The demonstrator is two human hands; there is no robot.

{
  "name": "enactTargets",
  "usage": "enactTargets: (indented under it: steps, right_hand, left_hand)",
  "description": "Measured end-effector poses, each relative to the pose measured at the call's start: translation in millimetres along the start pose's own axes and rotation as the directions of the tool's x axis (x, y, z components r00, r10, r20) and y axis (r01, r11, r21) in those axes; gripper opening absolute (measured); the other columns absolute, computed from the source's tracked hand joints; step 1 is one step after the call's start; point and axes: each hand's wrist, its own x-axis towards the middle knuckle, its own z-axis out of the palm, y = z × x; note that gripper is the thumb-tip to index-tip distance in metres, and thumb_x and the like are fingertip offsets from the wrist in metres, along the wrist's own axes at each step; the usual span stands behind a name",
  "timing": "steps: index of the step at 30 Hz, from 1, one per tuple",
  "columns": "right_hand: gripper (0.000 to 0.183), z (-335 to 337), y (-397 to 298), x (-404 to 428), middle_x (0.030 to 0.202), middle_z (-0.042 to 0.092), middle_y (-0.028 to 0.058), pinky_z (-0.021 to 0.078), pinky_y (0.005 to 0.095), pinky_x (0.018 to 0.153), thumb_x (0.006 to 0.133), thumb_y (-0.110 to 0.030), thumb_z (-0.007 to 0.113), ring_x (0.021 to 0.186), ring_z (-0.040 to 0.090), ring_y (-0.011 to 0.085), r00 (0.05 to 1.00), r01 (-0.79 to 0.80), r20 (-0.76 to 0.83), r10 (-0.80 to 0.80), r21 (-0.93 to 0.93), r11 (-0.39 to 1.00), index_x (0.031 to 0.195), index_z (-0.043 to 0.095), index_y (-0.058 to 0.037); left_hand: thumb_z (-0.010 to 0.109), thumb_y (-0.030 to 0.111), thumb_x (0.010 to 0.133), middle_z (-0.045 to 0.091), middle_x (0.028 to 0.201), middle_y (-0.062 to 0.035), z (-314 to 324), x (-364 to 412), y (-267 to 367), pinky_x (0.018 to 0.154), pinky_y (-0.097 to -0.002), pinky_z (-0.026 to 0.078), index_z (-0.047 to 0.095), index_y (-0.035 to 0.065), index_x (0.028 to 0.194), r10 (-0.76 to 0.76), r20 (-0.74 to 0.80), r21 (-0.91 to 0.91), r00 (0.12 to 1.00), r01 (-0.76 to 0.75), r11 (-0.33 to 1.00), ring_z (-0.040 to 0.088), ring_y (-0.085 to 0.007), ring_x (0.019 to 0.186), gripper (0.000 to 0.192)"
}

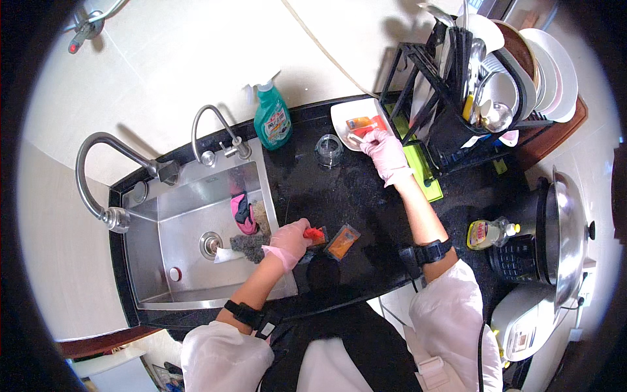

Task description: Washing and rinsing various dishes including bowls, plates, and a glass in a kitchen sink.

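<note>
In a thin pink glove, my left hand (290,241) pinches a small red sachet (315,235) just above the black counter, beside the sink's right rim. A clear sachet with orange contents (343,242) lies flat to the right of it. My right hand (386,153), gloved the same way, reaches over the near edge of a square white dish (341,115). Its fingers are closed around a small white item (355,138) that I cannot identify. Inside the dish are an orange sachet (359,122) and a red packet (375,125). Left of the dish stands an open glass jar (328,151).
The steel sink (183,264) holds a pink and grey cloth (243,214) and a dark scrubber (250,246). A green spray bottle (273,117) stands at the wall. To the right are a black dish rack (441,132), a dish soap bottle (485,233) and a cooker (519,257).
</note>
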Motion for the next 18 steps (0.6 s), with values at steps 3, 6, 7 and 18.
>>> enactTargets:
  steps: [3,6,7,18]
  right_hand:
    - [0.008,1.8,-12.4,3.6,0.066,0.056,0.0104,0.0422,0.0316,0.063,0.068,-0.008,0.061,0.066,0.054,0.0233,0.987,0.036,-0.163,-0.008,0.170,0.985,0.069,0.055,-0.0031]
    - [0.007,4.7,-22.2,14.6,0.073,0.055,0.0106,0.0432,0.0290,0.064,0.067,-0.001,0.057,0.070,0.054,0.0238,0.823,0.414,-0.352,-0.445,-0.162,0.895,0.073,0.055,-0.0023]
    - [0.007,6.9,-13.9,20.4,0.073,0.055,0.0106,0.0432,0.0290,0.064,0.067,-0.001,0.057,0.070,0.054,0.0238,0.827,0.407,-0.352,-0.438,-0.162,0.899,0.073,0.055,-0.0023]
    - [0.015,12.0,39.7,-10.7,0.088,0.058,0.0106,0.0423,0.0361,0.075,0.070,-0.006,0.047,0.086,0.052,0.0267,0.814,0.394,-0.163,-0.557,-0.550,0.737,0.077,0.059,-0.0078]
  left_hand:
    - [0.064,0.020,0.067,0.058,0.084,-0.0168,-4.5,8.5,-0.4,0.070,-0.0358,0.043,0.052,0.0020,0.092,0.061,-0.099,-0.142,0.993,-0.075,0.987,0.057,-0.0291,0.080,0.032]
    - [0.061,0.018,0.068,0.058,0.082,-0.0171,-9.9,32.4,1.3,0.069,-0.0356,0.043,0.053,0.0023,0.090,0.067,-0.199,-0.422,0.978,-0.147,0.895,0.056,-0.0306,0.080,0.028]
    - [0.062,0.017,0.068,0.059,0.080,-0.0100,-15.3,41.5,8.5,0.066,-0.0306,0.044,0.053,0.0040,0.094,0.046,-0.176,-0.578,0.983,-0.141,0.804,0.057,-0.0212,0.073,0.030]
    - [0.061,0.010,0.073,0.054,0.086,-0.0018,-40.5,127.1,78.6,0.061,-0.0209,0.045,0.048,0.0070,0.100,-0.164,-0.109,-0.944,0.980,-0.050,0.327,0.053,-0.0100,0.073,0.030]
